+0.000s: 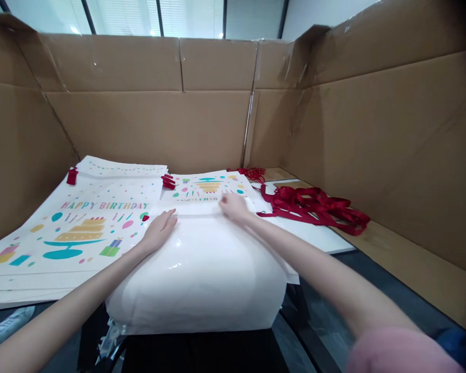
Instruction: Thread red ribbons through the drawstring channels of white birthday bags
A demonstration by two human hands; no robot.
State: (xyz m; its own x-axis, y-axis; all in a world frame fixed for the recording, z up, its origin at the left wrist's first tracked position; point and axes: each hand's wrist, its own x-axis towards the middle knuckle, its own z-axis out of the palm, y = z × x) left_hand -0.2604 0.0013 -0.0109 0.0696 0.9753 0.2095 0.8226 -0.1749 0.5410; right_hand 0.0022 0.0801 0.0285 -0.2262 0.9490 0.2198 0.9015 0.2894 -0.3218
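Under my fingers sits a glossy white sheet (202,264): left hand (160,228) flat, fingers spread, right hand (233,206) pinching its far edge. Birthday bags (81,228) lie stacked left, red ribbons (314,206) piled right, cardboard walls (373,129) all around

Cardboard walls (147,119) enclose tabletop (318,235) on three sides: well ahead of fingers, also far left and far right. Left of left hand (159,228): stack of printed birthday bags (85,228), flat and low, passable above. Just ahead of right hand (233,206): second printed stack (207,186), also flat. Right of right hand: bare white strip, then tangle of red ribbons (314,207), snag risk. Under both hands: glossy white pile (202,269), raised. Air above everything open.
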